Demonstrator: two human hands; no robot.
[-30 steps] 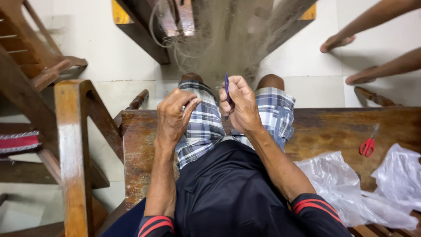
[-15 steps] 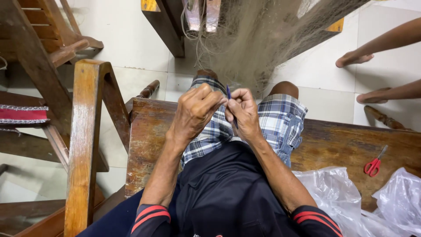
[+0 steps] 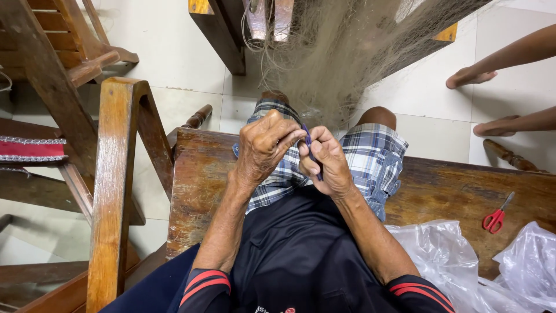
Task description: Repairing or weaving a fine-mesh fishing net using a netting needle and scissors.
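- Under the person's legs runs a dark wooden bench [image 3: 463, 191], its worn far edge crossing from the left corner to the right side; bare seat shows on both sides of the lap.
- Left of the bench stands a wooden chair arm [image 3: 113, 185], upright and close to the bench's left end, with more wooden chair frames [image 3: 52, 64] behind it.
- Far from the bench lies pale tiled floor [image 3: 174, 52], open between the chairs and a dark wooden frame [image 3: 217, 35] at the top.
- From that frame hangs a fine beige net [image 3: 341, 64], thin and tangled, spreading down to the knees and gathering at the hands.
- Crumpled clear plastic bags [image 3: 452, 261] lie on the near right part of the seat.
- Two bare feet [image 3: 469, 76] of another person rest on the floor at the far right.
- Above the plaid shorts [image 3: 376, 159], the left hand [image 3: 263, 145] is curled, fingertips pinched on the net's strands.
- Touching it, the right hand [image 3: 327, 162] is closed around a slim blue-purple tool [image 3: 310, 152] held upright between thumb and fingers.
- Small red scissors [image 3: 496, 215] lie on the right of the seat, well apart from both hands.
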